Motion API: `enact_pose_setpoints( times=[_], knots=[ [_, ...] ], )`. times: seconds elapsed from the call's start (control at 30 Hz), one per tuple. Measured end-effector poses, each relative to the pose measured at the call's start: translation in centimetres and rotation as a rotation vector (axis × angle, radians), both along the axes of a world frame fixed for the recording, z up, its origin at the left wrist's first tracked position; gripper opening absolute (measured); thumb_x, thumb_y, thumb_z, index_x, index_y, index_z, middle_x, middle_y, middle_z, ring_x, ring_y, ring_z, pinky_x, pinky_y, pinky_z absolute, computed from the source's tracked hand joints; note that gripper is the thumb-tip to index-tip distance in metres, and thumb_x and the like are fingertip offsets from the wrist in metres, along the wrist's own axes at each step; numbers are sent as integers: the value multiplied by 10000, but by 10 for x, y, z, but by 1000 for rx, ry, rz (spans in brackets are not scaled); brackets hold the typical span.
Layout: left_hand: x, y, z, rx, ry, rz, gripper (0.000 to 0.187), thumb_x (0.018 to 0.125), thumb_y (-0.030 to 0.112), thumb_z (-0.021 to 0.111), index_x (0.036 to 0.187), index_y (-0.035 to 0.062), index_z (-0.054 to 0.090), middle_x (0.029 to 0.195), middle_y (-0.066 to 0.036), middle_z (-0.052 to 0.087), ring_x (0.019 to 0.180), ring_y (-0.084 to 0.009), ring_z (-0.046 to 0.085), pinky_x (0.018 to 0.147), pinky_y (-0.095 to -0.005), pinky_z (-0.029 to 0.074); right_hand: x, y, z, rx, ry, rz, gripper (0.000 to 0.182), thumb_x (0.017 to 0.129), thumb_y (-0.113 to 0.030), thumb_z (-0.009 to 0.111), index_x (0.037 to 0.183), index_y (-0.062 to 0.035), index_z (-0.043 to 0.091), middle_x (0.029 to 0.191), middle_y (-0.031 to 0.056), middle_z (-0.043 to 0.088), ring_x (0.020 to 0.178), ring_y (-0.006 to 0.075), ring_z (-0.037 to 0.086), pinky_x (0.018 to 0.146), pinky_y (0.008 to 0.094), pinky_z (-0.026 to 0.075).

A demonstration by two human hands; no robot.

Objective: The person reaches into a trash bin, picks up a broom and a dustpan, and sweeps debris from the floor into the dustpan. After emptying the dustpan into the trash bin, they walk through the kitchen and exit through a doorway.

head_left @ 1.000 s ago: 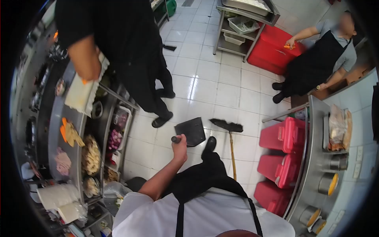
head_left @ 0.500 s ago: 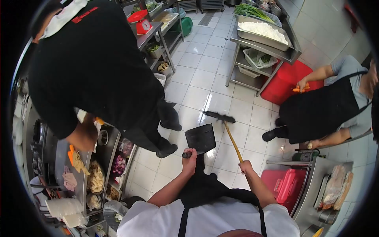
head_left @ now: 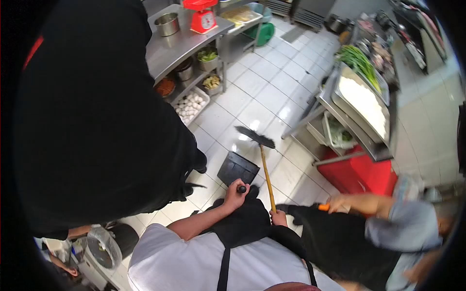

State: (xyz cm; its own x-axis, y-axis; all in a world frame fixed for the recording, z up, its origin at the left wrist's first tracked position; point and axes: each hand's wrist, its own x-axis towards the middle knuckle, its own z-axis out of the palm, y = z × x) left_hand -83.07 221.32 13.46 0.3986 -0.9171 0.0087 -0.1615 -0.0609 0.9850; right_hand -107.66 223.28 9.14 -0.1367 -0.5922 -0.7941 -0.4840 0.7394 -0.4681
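My left hand (head_left: pixel 234 197) is closed round the upright handle of a black dustpan (head_left: pixel 238 168), whose pan rests on the tiled floor or just above it. In my right hand (head_left: pixel 278 218) is the wooden stick of a broom (head_left: pixel 267 177). The broom's dark bristle head lies on the tiles beyond the dustpan, a little to its right. A gap of floor separates bristles and pan.
A person in black (head_left: pixel 97 126) stands close on my left. Another person in a black apron (head_left: pixel 344 242) is close on my right, holding a carrot (head_left: pixel 324 207). Steel tables (head_left: pixel 182 48) flank the aisle; a red bin (head_left: pixel 361 174) stands ahead right.
My view has turned and moved forward along the aisle. The broom head has come closer to the dustpan's line, and both people now appear nearer to me. My grips are unchanged.
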Motion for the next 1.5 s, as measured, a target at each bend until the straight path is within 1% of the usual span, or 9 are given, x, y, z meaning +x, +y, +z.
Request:
enact_pose_setpoints(
  times=[0.17, 0.2, 0.23, 0.3, 0.33, 0.67, 0.93, 1.23, 1.5],
  knots=[
    [5, -95, 15, 81, -45, 121, 265, 846, 178, 649, 722, 39, 461, 639, -83, 449, 596, -173, 442, 569, -317, 391, -9, -126, -31, -9, 50, 68, 293, 814, -258, 622, 812, 35, 624, 575, 99, 557, 482, 193, 567, 420, 351, 460],
    [8, -113, 12, 258, 51, 92, 216, 855, 187, 657, 796, 48, 504, 944, -125, 608, 1035, -214, 561, 875, -317, 418, -13, -152, -36, -32, 45, 68, 266, 811, -240, 628, 800, 26, 615, 555, 75, 538, 448, 171, 522, 405, 342, 406],
    [4, -136, 10, 54, -8, 152, 259, 848, 186, 651, 730, 36, 476, 645, -78, 457, 606, -160, 446, 575, -308, 394, -21, -176, -46, -54, 41, 73, 240, 809, -221, 635, 787, 16, 606, 536, 51, 519, 414, 149, 476, 389, 333, 353],
    [-1, -172, 37, 66, -53, 219, 256, 847, 188, 652, 734, 34, 481, 648, -78, 465, 619, -153, 459, 592, -305, 406, -28, -226, -49, -101, 80, 147, 232, 799, -215, 620, 756, 12, 596, 525, 45, 502, 399, 144, 458, 389, 328, 363],
    [1, -184, 35, 222, 44, 173, 221, 848, 201, 667, 805, 48, 513, 975, -124, 607, 988, -188, 562, 850, -319, 431, -27, -254, -37, -82, 64, 145, 254, 805, -231, 620, 750, 15, 586, 535, 60, 515, 404, 161, 486, 385, 334, 412],
    [14, -330, 61, 176, -65, 296, 173, 832, 172, 663, 814, 44, 548, 1126, -248, 594, 1257, -346, 444, 1010, -387, 345, 4, -467, -27, 1, -142, 82, 193, 857, -155, 580, 768, 11, 538, 532, 29, 468, 367, 135, 425, 325, 300, 362],
    [61, -483, 13, 175, 91, 266, 176, 827, 134, 664, 771, 49, 520, 1089, -213, 602, 1241, -308, 458, 960, -360, 372, 41, -596, -28, -5, -101, 19, 177, 841, -144, 590, 776, 16, 551, 543, 34, 485, 386, 136, 440, 338, 307, 361],
    [127, -690, 24, 198, 33, 59, 226, 826, 135, 631, 705, 30, 471, 621, -112, 501, 653, -328, 506, 1111, -424, 225, 96, -726, 25, 142, -174, -225, 242, 882, -260, 588, 864, -27, 522, 613, 15, 466, 438, 105, 424, 373, 263, 359],
    [116, -895, 25, 363, 175, 7, 268, 853, 98, 629, 667, 99, 436, 638, 60, 361, 600, -59, 339, 548, -246, 305, 91, -907, 4, 76, -260, -325, 330, 871, -323, 603, 862, -1, 530, 616, 31, 480, 430, 111, 425, 363, 277, 350]
  ],
)
